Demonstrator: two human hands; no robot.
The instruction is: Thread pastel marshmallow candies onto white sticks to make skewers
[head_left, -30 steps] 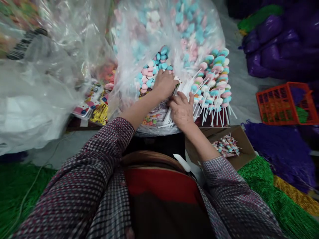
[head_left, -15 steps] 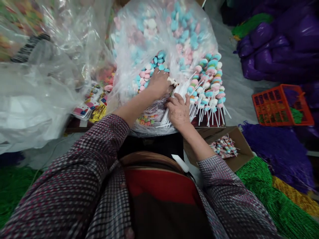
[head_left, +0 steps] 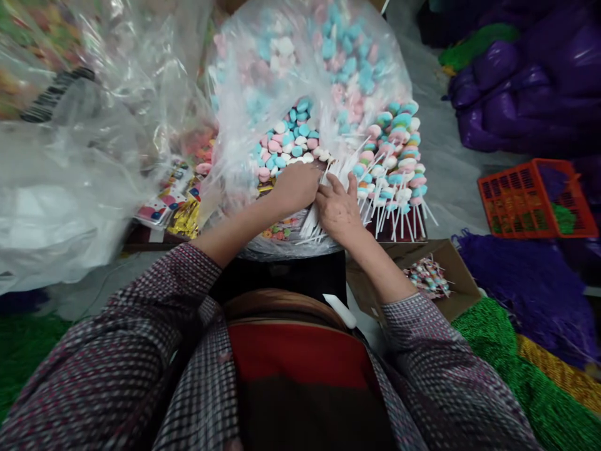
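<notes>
My left hand (head_left: pixel 298 186) is closed, its fingertips drawn together against the fingers of my right hand; whatever it pinches is hidden. Over a bundle of thin white sticks (head_left: pixel 342 164) my right hand (head_left: pixel 339 214) bends its fingers, some slightly apart, and grips at the sticks. Just beyond both hands lie loose pink, blue and white candies (head_left: pixel 286 141), spilling from the mouth of a large clear plastic bag (head_left: pixel 256 81) full of them. To the right, finished-looking candy skewers (head_left: pixel 399 150) are piled with their white sticks pointing toward me.
Printed cards (head_left: pixel 159 203) and gold wrappers (head_left: pixel 188 216) sit left of the bag. Large clear plastic bags (head_left: pixel 117 125) crowd the left side. Below the table's right edge is a cardboard box (head_left: pixel 462 282) with small wrapped sticks. An orange crate (head_left: pixel 511 200) and purple bundles (head_left: pixel 521 100) stand farther right.
My left hand has come back from the loose candies toward me and now meets my right hand's fingers. My right hand has stayed at the sticks.
</notes>
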